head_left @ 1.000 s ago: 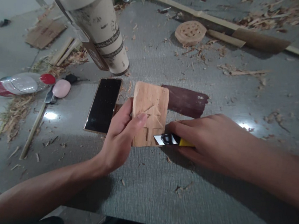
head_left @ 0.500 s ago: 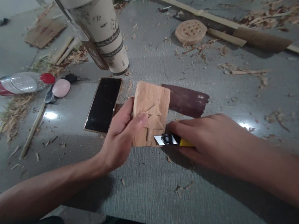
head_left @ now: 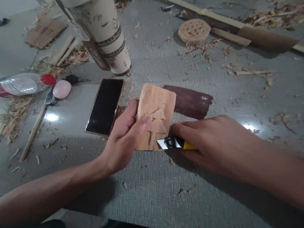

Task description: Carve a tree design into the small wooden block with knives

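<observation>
My left hand [head_left: 122, 136] grips a pale wooden block [head_left: 158, 100] by its left edge, the thumb lying flat on its face. Cut into that face is a tree-like shape with stacked points and a stem. My right hand [head_left: 204, 139] is closed around a yellow and black utility knife [head_left: 176, 143]. The knife's blade lies at the lower right of the block, its tip beside the carved stem. Behind the block, a dark brown strip [head_left: 189, 102] rests on the table. The right hand's fingertips are partly hidden.
Left of the block lies a phone [head_left: 105, 106], with a tall cream tumbler [head_left: 107, 29] behind it. A plastic bottle [head_left: 18, 85] and keys with a pink fob [head_left: 61, 89] are further left. A carved wooden disc [head_left: 194, 31], long sticks [head_left: 223, 20] and wood shavings lie at the back.
The wooden block has shifted and tilted slightly to the right in my left hand. The knife has barely moved, its blade still at the block's lower right.
</observation>
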### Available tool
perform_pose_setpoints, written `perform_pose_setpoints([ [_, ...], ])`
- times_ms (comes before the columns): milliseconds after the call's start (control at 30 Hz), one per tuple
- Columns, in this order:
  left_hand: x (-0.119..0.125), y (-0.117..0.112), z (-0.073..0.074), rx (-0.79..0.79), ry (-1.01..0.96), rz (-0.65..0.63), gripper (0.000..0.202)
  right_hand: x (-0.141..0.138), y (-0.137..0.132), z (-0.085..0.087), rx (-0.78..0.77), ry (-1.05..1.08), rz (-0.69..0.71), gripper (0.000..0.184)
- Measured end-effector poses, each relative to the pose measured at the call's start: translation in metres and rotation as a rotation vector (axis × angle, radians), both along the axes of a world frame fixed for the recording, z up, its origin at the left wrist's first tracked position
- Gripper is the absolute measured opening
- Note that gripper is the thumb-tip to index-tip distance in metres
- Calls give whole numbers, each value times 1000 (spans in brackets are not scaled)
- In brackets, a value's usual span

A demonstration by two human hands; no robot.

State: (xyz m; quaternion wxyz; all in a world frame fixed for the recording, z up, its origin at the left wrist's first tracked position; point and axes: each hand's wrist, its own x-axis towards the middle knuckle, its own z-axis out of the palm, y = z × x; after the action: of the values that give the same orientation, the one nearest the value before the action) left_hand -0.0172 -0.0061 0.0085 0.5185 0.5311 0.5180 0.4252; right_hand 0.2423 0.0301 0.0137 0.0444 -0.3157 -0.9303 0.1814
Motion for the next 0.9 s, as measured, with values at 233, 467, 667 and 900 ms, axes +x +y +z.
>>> perform_pose_setpoints([
  [233,1,1,0,0,24,-7,33,-1,-2,5,-12,-59,-1,7],
  [467,0,0,1,-25,31,-22,32,0,-2,2,-3,-36,8,9],
  [667,4,2,5,-16,13,-17,26,-2,-1,3,3,-54,1,9],
  [900,4,3,8,8,49,-24,23,-2,0,5,13,-66,6,15],
])
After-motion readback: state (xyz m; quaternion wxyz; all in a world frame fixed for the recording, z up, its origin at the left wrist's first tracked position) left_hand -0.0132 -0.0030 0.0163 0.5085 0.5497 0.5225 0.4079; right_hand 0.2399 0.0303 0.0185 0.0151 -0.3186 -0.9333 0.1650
